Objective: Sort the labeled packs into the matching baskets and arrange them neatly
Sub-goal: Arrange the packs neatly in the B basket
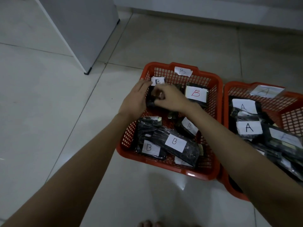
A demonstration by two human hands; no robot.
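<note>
Two red mesh baskets stand on the tiled floor. The basket marked B (181,65) holds several black packs with white B labels, among them one with a red B (196,93) and a long one (175,142) at the front. Both my hands are inside its far left corner. My left hand (136,99) and my right hand (168,98) together grip a black pack with a B label (157,81), fingers curled round it. The basket marked A (236,89) on the right holds several black packs labelled A (248,127).
A grey cabinet (86,33) stands on the floor at the back left. A wall skirting (213,15) runs along the back. Pale floor tiles (49,112) lie to the left and in front of the baskets. Toes show at the bottom edge.
</note>
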